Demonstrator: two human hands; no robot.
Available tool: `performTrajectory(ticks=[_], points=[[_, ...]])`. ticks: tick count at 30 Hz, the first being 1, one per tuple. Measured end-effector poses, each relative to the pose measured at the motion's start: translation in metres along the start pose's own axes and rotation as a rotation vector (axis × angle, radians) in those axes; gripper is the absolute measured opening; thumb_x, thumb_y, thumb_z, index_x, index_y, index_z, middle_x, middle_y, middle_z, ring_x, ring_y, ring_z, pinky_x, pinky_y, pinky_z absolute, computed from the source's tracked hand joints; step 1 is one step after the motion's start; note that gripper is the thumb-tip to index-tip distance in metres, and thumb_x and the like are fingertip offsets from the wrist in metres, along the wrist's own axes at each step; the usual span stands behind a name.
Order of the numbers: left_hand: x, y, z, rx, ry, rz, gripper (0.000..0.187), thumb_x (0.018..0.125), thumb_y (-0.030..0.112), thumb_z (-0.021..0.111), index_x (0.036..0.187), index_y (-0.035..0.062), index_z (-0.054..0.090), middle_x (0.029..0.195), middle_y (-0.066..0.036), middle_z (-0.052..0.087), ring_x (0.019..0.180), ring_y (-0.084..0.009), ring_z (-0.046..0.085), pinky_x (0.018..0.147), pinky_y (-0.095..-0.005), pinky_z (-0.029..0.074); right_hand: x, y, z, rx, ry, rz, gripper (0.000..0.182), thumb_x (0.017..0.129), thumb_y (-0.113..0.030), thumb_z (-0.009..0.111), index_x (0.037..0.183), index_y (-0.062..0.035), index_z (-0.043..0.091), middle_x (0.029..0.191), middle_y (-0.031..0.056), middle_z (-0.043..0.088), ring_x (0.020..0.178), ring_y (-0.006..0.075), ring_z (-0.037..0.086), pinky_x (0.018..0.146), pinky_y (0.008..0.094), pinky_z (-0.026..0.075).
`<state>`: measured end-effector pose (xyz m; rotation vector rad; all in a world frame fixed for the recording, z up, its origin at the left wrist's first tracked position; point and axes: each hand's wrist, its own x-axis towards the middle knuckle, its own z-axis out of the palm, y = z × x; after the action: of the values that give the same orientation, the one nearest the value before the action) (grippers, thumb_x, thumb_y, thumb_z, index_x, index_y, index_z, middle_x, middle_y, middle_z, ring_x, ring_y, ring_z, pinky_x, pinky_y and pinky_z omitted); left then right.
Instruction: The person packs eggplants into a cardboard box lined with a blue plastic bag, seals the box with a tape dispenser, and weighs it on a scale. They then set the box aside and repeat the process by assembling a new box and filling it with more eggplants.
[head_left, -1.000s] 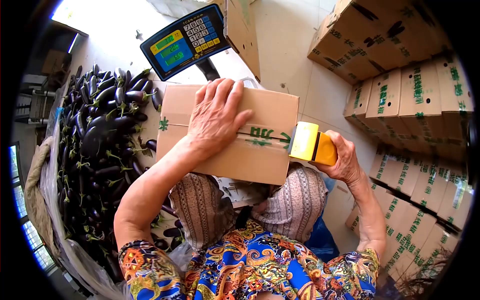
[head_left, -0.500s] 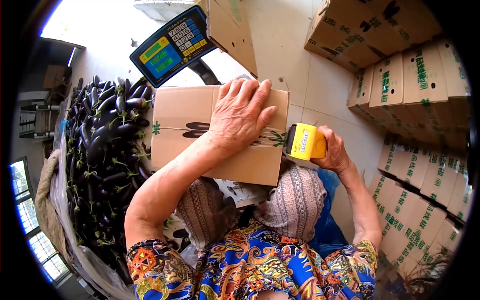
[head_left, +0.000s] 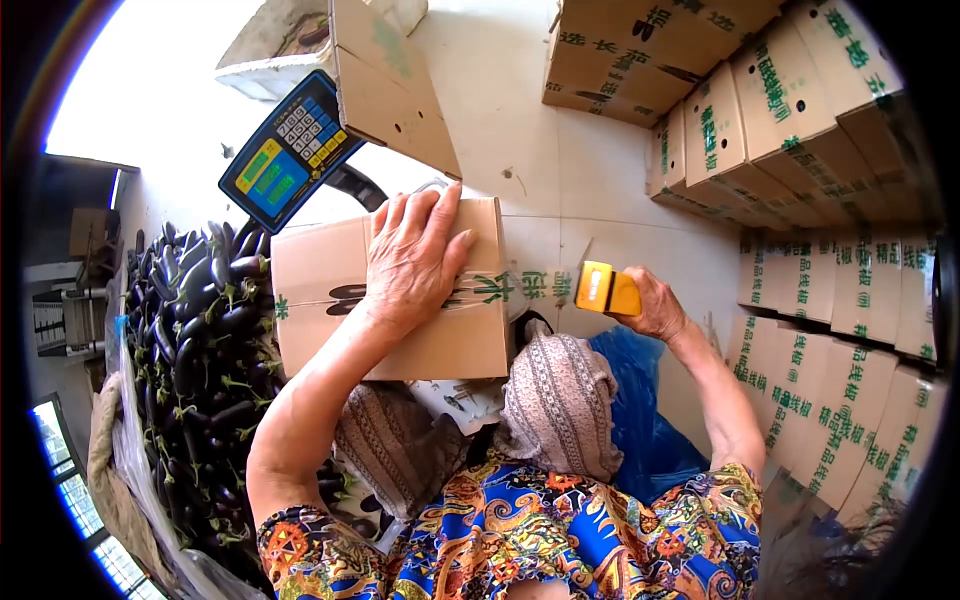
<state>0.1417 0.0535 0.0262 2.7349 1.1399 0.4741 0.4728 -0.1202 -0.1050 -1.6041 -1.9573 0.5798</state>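
Note:
A cardboard box (head_left: 440, 350) with a printed eggplant picture lies in front of my knees. My left hand (head_left: 415, 260) presses flat on its top, fingers stretched out. To the right of the box, my right hand (head_left: 655, 305) grips a yellow tape dispenser (head_left: 607, 290). A strip of clear tape with green characters (head_left: 535, 286) spans from the box's right edge to the dispenser. The palm side of my right hand is hidden.
A pile of eggplants (head_left: 200, 350) lies at the left. Behind the box stands a digital scale display (head_left: 290, 150) beside an upright cardboard flap (head_left: 390, 90). Stacked cartons (head_left: 830, 280) line the right side. A foam box (head_left: 270, 50) sits at the back.
The tape dispenser has moved away from the box's right edge, drawing out a strip of tape. My left hand stays on the box. The whole view has shifted.

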Motion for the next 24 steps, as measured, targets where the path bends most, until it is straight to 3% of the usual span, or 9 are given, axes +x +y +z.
performTrajectory(ticks=[5, 7, 8, 10, 11, 13, 16, 20, 24], points=[[0.0, 0.001, 0.0, 0.047, -0.022, -0.003, 0.052, 0.095, 0.029, 0.052, 0.141, 0.005, 0.046, 0.12, -0.013, 0.052, 0.112, -0.0309, 0.047, 0.102, -0.043, 0.032, 0.06, -0.09, -0.025, -0.258, -0.427, 0.279, 0.05, 0.073, -0.013, 0.074, 0.115, -0.0042, 0.048, 0.091, 0.0224, 0.064, 0.086, 0.0422, 0.067, 0.076, 0.0499, 0.056], [0.001, 0.001, 0.001, 0.058, -0.02, -0.007, 0.053, 0.095, 0.029, 0.054, 0.14, 0.0035, 0.047, 0.12, -0.014, 0.052, 0.114, -0.0315, 0.047, 0.104, -0.0439, 0.031, 0.079, -0.119, -0.037, -0.393, -0.438, 0.183, 0.04, 0.073, -0.013, 0.071, 0.107, -0.0004, 0.054, 0.092, 0.0208, 0.063, 0.086, 0.0357, 0.066, 0.074, 0.0475, 0.053], [0.002, 0.003, 0.001, 0.056, -0.023, -0.009, 0.053, 0.094, 0.029, 0.056, 0.138, 0.0018, 0.048, 0.12, -0.015, 0.051, 0.115, -0.0321, 0.047, 0.105, -0.0448, 0.031, 0.08, -0.119, -0.036, -0.786, -0.283, -0.221, 0.036, 0.073, -0.017, 0.068, 0.102, 0.0004, 0.056, 0.09, 0.0181, 0.06, 0.085, 0.0308, 0.062, 0.071, 0.0444, 0.05], [0.002, 0.005, 0.003, 0.062, -0.034, -0.03, 0.055, 0.093, 0.031, 0.057, 0.138, 0.0001, 0.048, 0.12, -0.017, 0.051, 0.116, -0.0327, 0.047, 0.107, -0.0459, 0.029, 0.09, -0.127, -0.026, -1.18, -0.169, -0.588, 0.053, 0.07, -0.025, 0.06, 0.11, 0.0094, 0.057, 0.09, 0.0106, 0.05, 0.083, 0.0191, 0.051, 0.075, 0.0341, 0.042], [0.004, 0.004, 0.003, 0.064, -0.032, -0.032, 0.055, 0.094, 0.031, 0.057, 0.138, 0.0004, 0.048, 0.121, -0.017, 0.051, 0.117, -0.0327, 0.047, 0.107, -0.0459, 0.029, 0.107, -0.13, -0.02, -0.996, -0.149, -0.531, 0.043, 0.073, -0.025, 0.06, 0.104, 0.0038, 0.059, 0.089, 0.0086, 0.053, 0.083, 0.019, 0.051, 0.073, 0.0345, 0.041], [0.004, 0.003, 0.004, 0.07, -0.031, -0.038, 0.055, 0.094, 0.032, 0.056, 0.139, 0.0009, 0.048, 0.121, -0.016, 0.051, 0.117, -0.0327, 0.047, 0.107, -0.046, 0.029, 0.129, -0.136, -0.007, -0.913, -0.449, -0.214, 0.026, 0.078, -0.023, 0.058, 0.095, -0.0034, 0.058, 0.085, 0.0055, 0.052, 0.084, 0.0177, 0.05, 0.07, 0.0338, 0.038], [0.002, 0.002, 0.003, 0.09, -0.001, -0.019, 0.055, 0.094, 0.032, 0.057, 0.14, 0.0025, 0.048, 0.121, -0.016, 0.052, 0.117, -0.0324, 0.047, 0.107, -0.0458, 0.029, 0.119, -0.149, -0.013, -0.831, -0.525, -0.119, 0.015, 0.081, -0.022, 0.057, 0.089, -0.0096, 0.056, 0.078, 0.0021, 0.051, 0.078, 0.0158, 0.05, 0.067, 0.0334, 0.035], [0.001, 0.005, 0.005, 0.098, 0.014, -0.007, 0.055, 0.092, 0.031, 0.059, 0.138, 0.0022, 0.049, 0.117, -0.015, 0.053, 0.113, -0.0326, 0.049, 0.105, -0.045, 0.032, 0.111, -0.155, -0.045, -1.1, -0.207, -0.606, 0.017, 0.079, -0.023, 0.061, 0.089, -0.0111, 0.064, 0.072, -0.0006, 0.054, 0.068, 0.0149, 0.054, 0.065, 0.0325, 0.039], [0.001, 0.002, 0.001, 0.028, 0.003, -0.022, 0.057, 0.09, 0.03, 0.061, 0.138, 0.0028, 0.049, 0.116, -0.014, 0.053, 0.113, -0.0329, 0.048, 0.105, -0.0447, 0.032, 0.138, -0.083, 0.093, -0.809, -0.635, -0.132, 0.016, 0.077, -0.028, 0.069, 0.085, -0.0146, 0.072, 0.084, 0.0034, 0.07, 0.079, 0.0175, 0.069, 0.059, 0.0337, 0.052]])
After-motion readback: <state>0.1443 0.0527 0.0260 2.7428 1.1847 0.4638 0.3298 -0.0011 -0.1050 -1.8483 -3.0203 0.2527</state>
